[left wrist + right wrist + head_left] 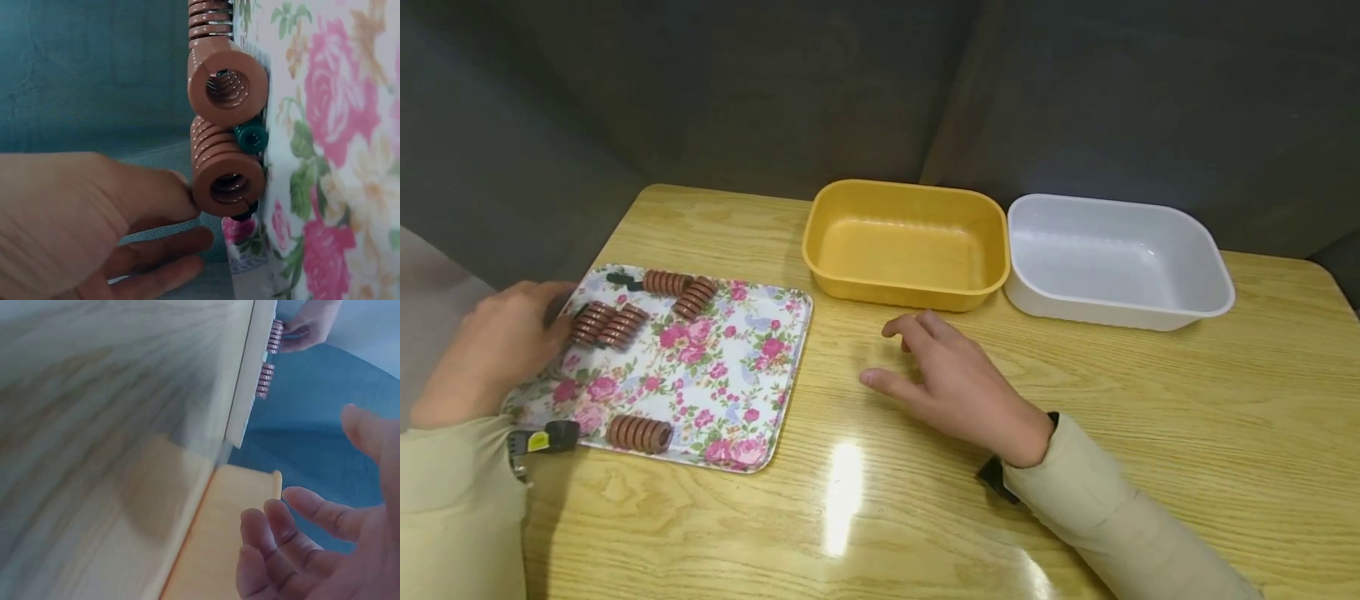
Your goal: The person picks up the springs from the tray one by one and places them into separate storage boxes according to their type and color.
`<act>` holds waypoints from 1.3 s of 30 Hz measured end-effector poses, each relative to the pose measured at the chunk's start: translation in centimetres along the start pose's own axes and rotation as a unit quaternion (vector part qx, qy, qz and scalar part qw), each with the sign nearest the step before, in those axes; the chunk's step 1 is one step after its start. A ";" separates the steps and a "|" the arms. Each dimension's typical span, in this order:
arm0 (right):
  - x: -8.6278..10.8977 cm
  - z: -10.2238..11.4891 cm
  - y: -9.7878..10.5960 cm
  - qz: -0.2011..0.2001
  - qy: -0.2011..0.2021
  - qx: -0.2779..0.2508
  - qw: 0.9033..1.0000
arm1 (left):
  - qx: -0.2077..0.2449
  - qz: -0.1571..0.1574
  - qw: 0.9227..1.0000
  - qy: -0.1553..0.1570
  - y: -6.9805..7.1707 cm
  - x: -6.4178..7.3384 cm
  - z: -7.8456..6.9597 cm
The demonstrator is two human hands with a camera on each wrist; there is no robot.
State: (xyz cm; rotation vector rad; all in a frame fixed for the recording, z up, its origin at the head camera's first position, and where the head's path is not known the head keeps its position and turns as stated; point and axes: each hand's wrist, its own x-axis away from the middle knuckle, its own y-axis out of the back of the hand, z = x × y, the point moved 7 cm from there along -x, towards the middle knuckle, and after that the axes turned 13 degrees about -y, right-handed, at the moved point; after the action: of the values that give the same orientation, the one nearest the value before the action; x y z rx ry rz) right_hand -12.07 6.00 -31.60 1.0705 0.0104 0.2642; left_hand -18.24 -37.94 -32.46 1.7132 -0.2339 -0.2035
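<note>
Several brown coil springs lie on a white floral tray [700,392]. My left hand [501,346] is over the tray's left edge, beside a pair of side-by-side brown springs [620,326]. In the left wrist view, one fingertip is right at the side of the nearer brown spring [228,184], while the other fingers stretch out free below it. A small dark green spring [252,137] sits between this pair. My right hand [958,383] hovers over the table in front of the yellow bin, fingers spread and loosely bent, holding nothing.
A yellow bin [906,296] and a white bin [1112,312] stand side by side at the table's back edge. Two more brown springs [695,297] and a dark green spring [620,278] lie at the tray's back, another brown spring [638,434] at its front.
</note>
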 end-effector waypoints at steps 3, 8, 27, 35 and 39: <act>-0.5 0.8 -0.8 0.022 0.003 0.015 1.000 | -0.009 0.013 1.000 0.006 -0.2 0.1 0.2; -1.3 2.2 -2.2 0.063 0.006 0.040 0.997 | -0.019 0.023 1.000 -0.003 -0.2 0.3 0.1; -4.6 6.1 -6.6 0.160 0.001 0.062 0.985 | -0.006 0.100 0.992 0.077 -1.2 1.3 1.9; -5.6 7.7 -7.9 0.190 -0.001 0.066 0.980 | 0.011 0.112 0.993 0.046 -1.2 1.2 2.2; -6.0 7.7 -8.2 0.202 -0.031 0.092 0.975 | 0.012 0.106 0.994 0.020 -1.2 0.8 2.1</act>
State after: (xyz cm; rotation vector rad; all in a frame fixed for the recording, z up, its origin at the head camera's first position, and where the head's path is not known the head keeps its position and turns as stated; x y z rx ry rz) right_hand -15.08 -5.65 -35.72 1.2602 -0.2457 0.6067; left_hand -17.99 -39.98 -33.97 1.7004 -0.3869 -0.0099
